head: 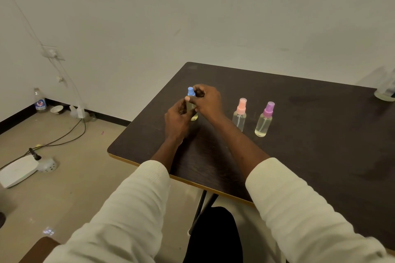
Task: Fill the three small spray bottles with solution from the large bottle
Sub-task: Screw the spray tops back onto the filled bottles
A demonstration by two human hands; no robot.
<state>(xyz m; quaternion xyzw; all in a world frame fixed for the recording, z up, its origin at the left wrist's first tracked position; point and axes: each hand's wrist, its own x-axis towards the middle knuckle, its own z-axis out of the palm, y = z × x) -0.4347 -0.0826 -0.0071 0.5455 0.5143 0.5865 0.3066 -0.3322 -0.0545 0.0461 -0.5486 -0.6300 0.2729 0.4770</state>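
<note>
Both my cream sleeves (136, 203) cross the worktop's (310, 156) near edge, which carries a light wood trim. Beyond the edge, bare dark surface lies open between my forearms and out to the right. My left hand (178, 120) curls round the body of the blue-capped spray bottle (190, 92), which holds yellowish solution; whether its base touches the worktop I cannot tell. My right hand (206, 101) pinches at the blue cap from the right, fingers bent round it. The bottle sits near the worktop's left edge, with floor (70, 188) below that side. To the right stands the pink-capped spray bottle (239, 114), upright, its contents clear. Just beside it stands the purple-capped spray bottle (264, 119), upright, filled with pale solution. The two stand apart from each other and from my hands. Past them the worktop runs bare to its far edge at the wall (213, 17).
</note>
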